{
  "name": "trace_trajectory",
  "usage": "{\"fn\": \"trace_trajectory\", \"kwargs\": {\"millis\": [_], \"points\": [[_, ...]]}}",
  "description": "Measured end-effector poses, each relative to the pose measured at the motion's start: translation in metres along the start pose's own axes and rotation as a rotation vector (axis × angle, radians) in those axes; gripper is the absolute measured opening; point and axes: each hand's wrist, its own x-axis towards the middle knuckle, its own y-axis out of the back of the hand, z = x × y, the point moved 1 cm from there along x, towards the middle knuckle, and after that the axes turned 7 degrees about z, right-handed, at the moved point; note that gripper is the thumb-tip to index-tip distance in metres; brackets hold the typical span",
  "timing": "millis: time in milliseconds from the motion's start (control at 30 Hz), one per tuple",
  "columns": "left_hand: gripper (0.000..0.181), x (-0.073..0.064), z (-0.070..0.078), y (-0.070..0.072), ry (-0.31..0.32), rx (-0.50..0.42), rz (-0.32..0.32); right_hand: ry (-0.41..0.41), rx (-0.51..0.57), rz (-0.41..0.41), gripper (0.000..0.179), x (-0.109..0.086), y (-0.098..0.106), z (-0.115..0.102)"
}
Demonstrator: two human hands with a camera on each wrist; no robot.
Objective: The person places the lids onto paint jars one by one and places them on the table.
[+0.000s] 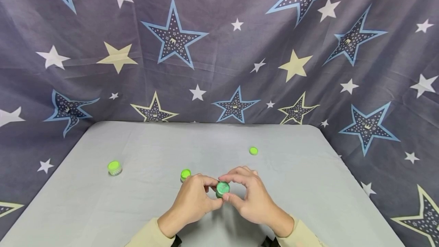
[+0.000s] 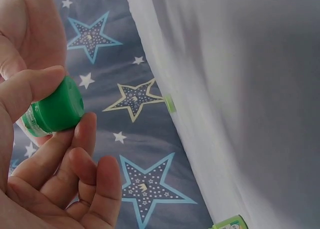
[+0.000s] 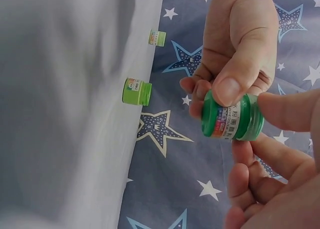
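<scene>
A small dark-green paint jar (image 1: 223, 188) with a printed label is held between both hands, above the table. My left hand (image 1: 193, 200) pinches the jar's body, thumb across its side in the left wrist view. From the other side my right hand (image 1: 252, 195) holds the upper end between thumb and forefinger. That end (image 3: 255, 120) looks paler and partly see-through. Just behind my left hand stands a lime-green jar (image 1: 185, 173), partly hidden; in the right wrist view this jar (image 3: 135, 92) shows a narrower neck at its top.
On the grey table cover (image 1: 154, 144), another lime-green jar (image 1: 114, 168) stands at the left. A lime-green round cap (image 1: 253, 150) lies farther back, right of centre. Behind the table hangs a dark curtain (image 1: 212, 48) with stars.
</scene>
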Motion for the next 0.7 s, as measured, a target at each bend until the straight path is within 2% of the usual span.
{"fn": "trace_trajectory", "kwargs": {"millis": [467,700], "points": [[0.021,0.0001,-0.0005,0.0003,0.021,-0.017,0.007,0.020,-0.014,0.054,0.035,0.0005,-0.0035,0.0036],[0.024,-0.0002,0.0000,0.0006,0.029,-0.028,0.012,-0.039,-0.019,0.085,0.036,-0.0002,-0.0049,0.0030]]}}
